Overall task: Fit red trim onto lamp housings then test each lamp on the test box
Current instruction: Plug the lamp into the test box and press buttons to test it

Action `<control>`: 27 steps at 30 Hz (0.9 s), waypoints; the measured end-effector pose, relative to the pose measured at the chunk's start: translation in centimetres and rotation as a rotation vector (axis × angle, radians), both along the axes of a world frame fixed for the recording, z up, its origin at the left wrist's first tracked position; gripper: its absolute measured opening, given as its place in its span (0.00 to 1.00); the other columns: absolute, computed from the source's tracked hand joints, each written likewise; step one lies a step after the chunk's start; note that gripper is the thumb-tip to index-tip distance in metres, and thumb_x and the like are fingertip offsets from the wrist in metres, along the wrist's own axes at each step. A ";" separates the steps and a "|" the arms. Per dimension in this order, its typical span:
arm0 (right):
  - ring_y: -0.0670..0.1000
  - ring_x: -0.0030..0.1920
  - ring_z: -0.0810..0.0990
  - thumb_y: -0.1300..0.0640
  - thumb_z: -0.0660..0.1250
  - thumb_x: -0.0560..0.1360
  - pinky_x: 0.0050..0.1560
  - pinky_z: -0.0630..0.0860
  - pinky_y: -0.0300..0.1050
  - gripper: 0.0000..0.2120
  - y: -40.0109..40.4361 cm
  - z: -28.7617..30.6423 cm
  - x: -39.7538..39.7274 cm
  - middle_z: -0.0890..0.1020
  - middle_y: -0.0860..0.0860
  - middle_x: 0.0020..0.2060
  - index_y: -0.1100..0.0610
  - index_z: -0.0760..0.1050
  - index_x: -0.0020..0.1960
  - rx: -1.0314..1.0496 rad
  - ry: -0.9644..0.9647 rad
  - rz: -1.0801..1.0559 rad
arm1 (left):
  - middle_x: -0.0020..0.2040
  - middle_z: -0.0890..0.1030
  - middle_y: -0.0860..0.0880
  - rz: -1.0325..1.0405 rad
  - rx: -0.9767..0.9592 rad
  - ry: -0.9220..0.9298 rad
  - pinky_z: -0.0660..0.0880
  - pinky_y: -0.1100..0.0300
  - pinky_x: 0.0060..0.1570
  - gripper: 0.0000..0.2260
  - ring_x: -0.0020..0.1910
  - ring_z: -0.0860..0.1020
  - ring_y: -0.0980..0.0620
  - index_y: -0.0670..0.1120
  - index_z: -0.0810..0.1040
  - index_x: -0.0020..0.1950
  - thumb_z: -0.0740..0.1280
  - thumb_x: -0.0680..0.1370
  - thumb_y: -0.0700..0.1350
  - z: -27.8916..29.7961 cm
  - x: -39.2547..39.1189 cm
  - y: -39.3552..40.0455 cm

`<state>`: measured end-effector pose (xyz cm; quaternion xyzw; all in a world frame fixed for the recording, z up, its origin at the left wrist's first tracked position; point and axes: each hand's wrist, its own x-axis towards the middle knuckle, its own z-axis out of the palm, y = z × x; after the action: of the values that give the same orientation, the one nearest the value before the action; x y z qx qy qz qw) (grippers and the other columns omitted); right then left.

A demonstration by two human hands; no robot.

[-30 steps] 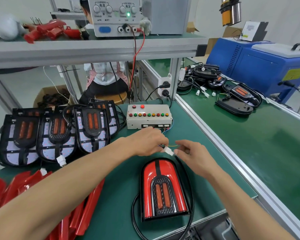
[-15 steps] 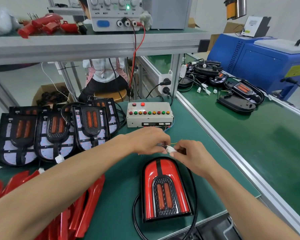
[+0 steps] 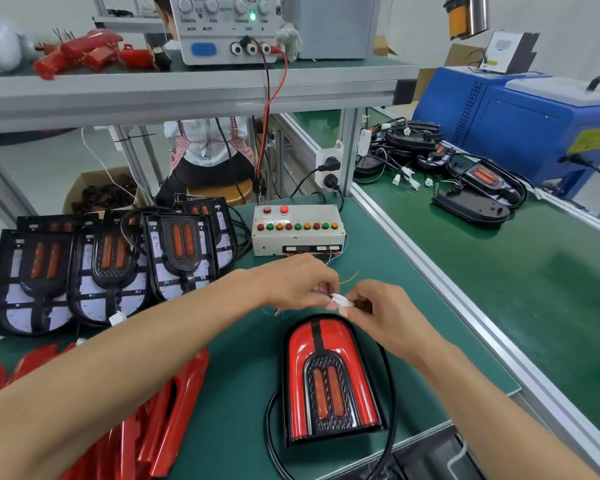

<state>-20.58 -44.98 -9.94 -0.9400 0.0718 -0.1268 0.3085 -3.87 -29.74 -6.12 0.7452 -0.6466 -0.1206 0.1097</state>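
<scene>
A lamp with red trim fitted [image 3: 329, 382] lies on the green mat near the front edge, its black cable looping round it. Just above it, my left hand [image 3: 293, 284] pinches the test box's thin coloured wires and plug. My right hand [image 3: 385, 311] pinches the lamp's white connector [image 3: 342, 301]; the two hands meet there. The grey test box [image 3: 298, 230] with its row of coloured buttons stands behind my hands. Several untrimmed black lamp housings [image 3: 108, 268] lie overlapped at the left. Loose red trim pieces [image 3: 146, 420] are piled at the lower left.
A power supply [image 3: 229, 29] with a green light sits on the shelf above, red and black leads hanging down. More lamps and cables [image 3: 471, 181] lie on the right bench by a blue machine [image 3: 534, 126]. A seated person [image 3: 208, 154] is behind the bench.
My two hands have closed the small gap between them, so the white connector now sits between both sets of fingertips. The lamp has not moved on the mat.
</scene>
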 end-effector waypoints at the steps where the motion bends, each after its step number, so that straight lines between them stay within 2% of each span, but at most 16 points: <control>1: 0.44 0.39 0.76 0.51 0.73 0.77 0.36 0.69 0.35 0.07 0.0 0.0 0.0 0.78 0.43 0.36 0.52 0.79 0.44 -0.009 -0.011 0.004 | 0.49 0.84 0.51 0.014 0.014 0.007 0.75 0.56 0.53 0.10 0.48 0.79 0.54 0.47 0.82 0.55 0.72 0.79 0.52 0.0 0.0 0.0; 6: 0.45 0.39 0.76 0.53 0.73 0.77 0.37 0.70 0.35 0.05 0.0 -0.3 -0.3 0.79 0.43 0.36 0.51 0.79 0.45 -0.015 -0.040 0.023 | 0.47 0.84 0.50 0.000 0.023 -0.026 0.75 0.56 0.50 0.09 0.47 0.79 0.53 0.46 0.82 0.55 0.71 0.80 0.51 0.0 -0.5 -0.2; 14: 0.45 0.39 0.76 0.52 0.74 0.77 0.39 0.71 0.36 0.06 -0.3 -0.1 -0.3 0.79 0.43 0.36 0.54 0.80 0.45 -0.066 -0.067 0.060 | 0.47 0.83 0.48 -0.072 -0.072 -0.060 0.66 0.62 0.46 0.08 0.47 0.77 0.49 0.44 0.82 0.55 0.70 0.81 0.47 -0.4 -0.6 0.1; 17: 0.45 0.38 0.77 0.52 0.74 0.76 0.39 0.72 0.39 0.06 -0.1 0.0 -0.1 0.80 0.44 0.36 0.54 0.81 0.45 -0.074 -0.076 0.050 | 0.46 0.83 0.49 -0.075 -0.060 -0.080 0.68 0.60 0.46 0.09 0.46 0.77 0.50 0.44 0.82 0.54 0.71 0.81 0.49 -0.2 -0.5 0.0; 22: 0.44 0.38 0.76 0.53 0.75 0.76 0.39 0.70 0.35 0.06 0.0 0.2 0.4 0.79 0.43 0.35 0.55 0.81 0.44 -0.094 -0.087 0.033 | 0.44 0.83 0.49 -0.056 -0.069 -0.078 0.72 0.55 0.49 0.08 0.45 0.77 0.49 0.44 0.82 0.53 0.70 0.81 0.49 -0.2 -0.2 -0.2; 25: 0.45 0.39 0.76 0.53 0.74 0.77 0.39 0.70 0.35 0.07 0.2 -0.1 0.3 0.79 0.44 0.36 0.55 0.81 0.45 -0.082 -0.072 0.039 | 0.45 0.81 0.50 -0.074 -0.070 -0.091 0.69 0.58 0.48 0.08 0.44 0.72 0.53 0.45 0.81 0.55 0.69 0.82 0.48 -0.7 0.0 0.0; 27: 0.45 0.40 0.76 0.50 0.71 0.79 0.40 0.70 0.34 0.09 0.1 -0.3 0.1 0.79 0.44 0.36 0.55 0.82 0.45 -0.052 -0.046 0.068 | 0.47 0.82 0.50 -0.082 -0.057 -0.088 0.67 0.60 0.48 0.08 0.46 0.74 0.51 0.45 0.81 0.57 0.68 0.82 0.48 -0.9 0.2 0.3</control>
<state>-20.47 -44.86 -10.27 -0.9465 0.0295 -0.1396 0.2896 -3.72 -29.43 -7.07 0.7192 -0.6840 -0.0740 0.0973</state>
